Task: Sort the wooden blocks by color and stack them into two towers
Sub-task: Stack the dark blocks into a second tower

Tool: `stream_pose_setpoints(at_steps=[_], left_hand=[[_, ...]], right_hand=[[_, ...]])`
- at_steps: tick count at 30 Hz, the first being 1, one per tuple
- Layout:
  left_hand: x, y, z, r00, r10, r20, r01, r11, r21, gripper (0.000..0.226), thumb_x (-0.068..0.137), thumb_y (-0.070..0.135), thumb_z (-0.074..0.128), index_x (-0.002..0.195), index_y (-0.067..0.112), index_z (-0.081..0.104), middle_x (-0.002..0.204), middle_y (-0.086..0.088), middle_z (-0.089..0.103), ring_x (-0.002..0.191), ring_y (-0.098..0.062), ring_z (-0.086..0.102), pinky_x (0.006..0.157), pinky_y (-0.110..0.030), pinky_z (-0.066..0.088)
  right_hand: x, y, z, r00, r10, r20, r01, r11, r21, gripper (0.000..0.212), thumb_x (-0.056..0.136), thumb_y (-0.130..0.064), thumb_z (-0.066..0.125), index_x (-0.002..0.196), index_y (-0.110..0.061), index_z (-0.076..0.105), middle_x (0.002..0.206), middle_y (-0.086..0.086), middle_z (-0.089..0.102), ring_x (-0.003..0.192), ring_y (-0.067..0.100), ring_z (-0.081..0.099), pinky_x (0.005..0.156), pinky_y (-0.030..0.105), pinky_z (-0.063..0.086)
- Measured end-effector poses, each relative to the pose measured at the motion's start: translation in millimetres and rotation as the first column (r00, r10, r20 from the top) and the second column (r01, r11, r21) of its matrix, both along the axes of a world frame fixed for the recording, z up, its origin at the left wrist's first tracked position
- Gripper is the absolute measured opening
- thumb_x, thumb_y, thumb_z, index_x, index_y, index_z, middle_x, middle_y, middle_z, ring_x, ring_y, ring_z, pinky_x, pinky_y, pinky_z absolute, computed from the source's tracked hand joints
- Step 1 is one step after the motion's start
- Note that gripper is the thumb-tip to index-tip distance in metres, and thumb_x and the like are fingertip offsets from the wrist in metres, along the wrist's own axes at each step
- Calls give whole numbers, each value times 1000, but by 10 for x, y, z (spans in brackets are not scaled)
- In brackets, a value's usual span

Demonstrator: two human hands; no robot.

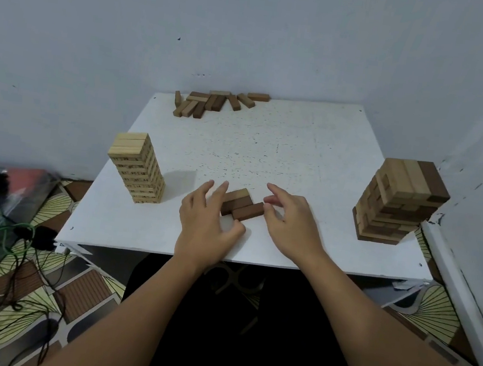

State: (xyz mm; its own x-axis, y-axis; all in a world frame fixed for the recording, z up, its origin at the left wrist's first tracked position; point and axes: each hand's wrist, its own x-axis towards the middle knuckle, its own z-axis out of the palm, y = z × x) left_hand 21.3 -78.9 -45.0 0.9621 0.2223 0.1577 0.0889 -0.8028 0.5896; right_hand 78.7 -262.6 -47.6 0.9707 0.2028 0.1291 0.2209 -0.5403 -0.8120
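Table [284,145]: white, square, speckled top; pushed into a corner of pale walls [253,26]

Pale tower [138,167]: tall stack of light wooden blocks, upright, near the left edge of the table; small dark printed marks on the side faces, too small to read

Mixed tower [399,202]: stack of tan and dark brown blocks near the right edge, upright, on a dark bottom layer; top layer tan with one dark block at the right

Loose pile [213,104]: tan and dark blocks lying scattered along the far edge of the table, some touching, some overlapping; well apart from both towers

Middle blocks [242,206]: three blocks lying flat side by side near the front centre; far one tan with a lighter end, the two nearer ones dark brown; nearest one shifted to the right of the others

Left hand [206,224]: fingers spread and nearly straight, fingertips laid against the left ends of the middle blocks; thumb bent inward, close to the near side of the group; nothing lifted

Right hand [289,219]: fingers loosely curled, tips at the right end of the nearest dark block; whether touching or just beside, cannot tell; index finger raised above the table

Floor [39,279]: patterned mat in brown and cream; green and black cables [22,247] tangled at the left
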Motion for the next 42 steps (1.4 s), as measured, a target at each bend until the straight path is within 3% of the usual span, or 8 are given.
stream_pose_setpoints(at_steps=[3,12,17,21,24,33,38,42], left_hand=[[-14,6,4,999,24,21,-22,997,-79,77,85,37,71,155,32,39,141,6,40,134,-18,30,115,-36,28],[-14,64,28,999,0,41,12,955,-296,74,85,23,78,152,28,47,139,18,54,127,4,48,97,2,28],[-21,75,20,996,24,90,-3,975,-221,73,81,26,82,146,32,50,138,16,45,135,-4,34,100,-2,24],[-18,84,1,989,111,101,-90,978,-190,63,75,33,85,132,31,58,128,8,44,127,-12,28,112,-35,36],[11,119,14,990,115,83,-95,973,-210,57,76,35,85,124,30,55,112,13,57,119,-15,40,106,-43,40],[22,132,28,995,91,32,-79,958,-277,59,79,34,84,130,33,55,103,22,67,120,-18,46,96,-31,36],[-10,136,46,995,86,52,-66,949,-308,56,79,31,86,127,35,58,114,22,62,121,-8,49,89,-10,33],[-11,149,65,996,65,66,-42,949,-312,57,81,29,85,131,32,57,124,21,60,126,-7,49,95,-11,34]], right_hand=[[3,-3,0,1000,14,8,-14,1000,18,51,99,-29,62,149,-32,52,108,-25,71,118,4,47,106,25,37],[23,-17,-27,997,61,42,-60,998,-16,63,96,-35,69,154,-35,44,110,-29,70,120,9,48,110,28,34],[27,-7,-42,995,52,84,-47,997,-58,54,96,-35,70,147,-33,54,119,-21,68,115,9,49,108,29,36],[43,7,-74,994,21,105,-10,995,-99,24,92,-39,72,116,-34,73,117,-12,55,114,9,41,104,27,39],[45,14,-84,994,23,104,-12,994,-104,12,91,-40,73,102,-37,75,113,-13,53,110,8,39,101,24,37],[31,19,-37,997,20,68,-11,992,-124,14,92,-44,71,104,-39,76,113,-15,55,114,9,41,101,25,37],[24,25,-17,998,17,56,-10,992,-126,14,94,-44,67,106,-39,75,112,-16,54,115,9,40,101,25,36],[26,20,-13,999,13,46,-7,991,-130,21,98,-45,61,113,-38,73,113,-17,52,115,8,39,102,26,36]])
